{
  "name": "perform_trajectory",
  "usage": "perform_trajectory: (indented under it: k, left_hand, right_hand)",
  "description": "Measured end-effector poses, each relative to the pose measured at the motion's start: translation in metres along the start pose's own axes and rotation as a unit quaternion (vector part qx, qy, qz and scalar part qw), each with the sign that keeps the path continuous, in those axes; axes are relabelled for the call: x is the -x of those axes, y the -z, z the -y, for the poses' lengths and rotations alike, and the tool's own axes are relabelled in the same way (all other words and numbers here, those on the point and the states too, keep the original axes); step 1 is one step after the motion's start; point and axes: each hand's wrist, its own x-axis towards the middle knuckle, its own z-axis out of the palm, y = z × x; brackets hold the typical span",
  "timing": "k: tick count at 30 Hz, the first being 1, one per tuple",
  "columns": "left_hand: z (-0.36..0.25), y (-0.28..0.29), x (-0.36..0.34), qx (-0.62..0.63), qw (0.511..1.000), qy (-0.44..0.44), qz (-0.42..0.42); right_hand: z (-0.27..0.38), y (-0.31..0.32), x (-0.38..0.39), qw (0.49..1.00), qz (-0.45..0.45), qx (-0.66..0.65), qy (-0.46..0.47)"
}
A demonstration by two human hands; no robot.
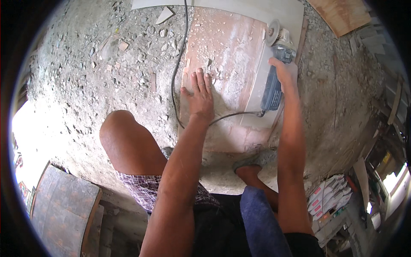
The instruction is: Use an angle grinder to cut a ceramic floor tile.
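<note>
My right hand (284, 79) is wrapped round the dark body of an angle grinder (271, 88). The grinder's round disc (272, 32) points away from me, at the far end of the tool. Beneath it lies a pale strip (252, 100) along the right side of a dusty, pinkish flat slab (231, 47). My left hand (200, 98) rests palm down near the slab's left edge, fingers spread and nothing gripped. From the grinder's near end a black cord (233, 115) runs left under my left wrist and then up past the slab. Whether the disc is spinning cannot be told.
Rubble and broken chips (124, 46) cover the rough ground to the left. A pale sheet (239, 3) lies beyond the slab, a wooden board (340, 15) at the far right. A dark panel (64, 210) stands lower left; stacked white packages (329, 197) sit lower right.
</note>
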Motion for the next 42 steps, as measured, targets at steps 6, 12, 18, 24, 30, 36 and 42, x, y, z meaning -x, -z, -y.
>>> perform_trajectory:
  k: [6, 12, 18, 24, 30, 36, 42]
  left_hand:
    - [0.002, 0.005, 0.001, 0.004, 1.000, -0.004, 0.005]
    - [0.002, 0.000, 0.002, 0.004, 1.000, 0.001, -0.019]
    - [0.003, -0.012, 0.000, 0.009, 0.999, -0.001, -0.042]
    - [0.003, -0.004, 0.001, 0.007, 1.000, -0.002, -0.026]
    - [-0.001, -0.015, -0.002, -0.008, 0.999, -0.006, -0.051]
    - [-0.001, -0.012, -0.002, -0.019, 0.998, -0.015, -0.050]
    - [0.001, -0.012, -0.002, -0.032, 0.999, -0.005, -0.040]
  right_hand:
    - [-0.006, 0.002, 0.002, 1.000, -0.009, 0.003, 0.006]
    - [-0.003, -0.003, 0.001, 1.000, -0.019, 0.007, 0.000]
    - [-0.001, -0.001, 0.005, 1.000, 0.000, -0.001, -0.019]
    - [-0.004, 0.000, 0.008, 1.000, 0.000, 0.007, -0.017]
    - [-0.026, 0.002, 0.003, 1.000, 0.014, -0.010, -0.003]
    - [-0.024, 0.005, 0.024, 1.000, -0.006, 0.002, -0.008]
    - [-0.029, 0.002, 0.036, 1.000, -0.006, 0.003, 0.004]
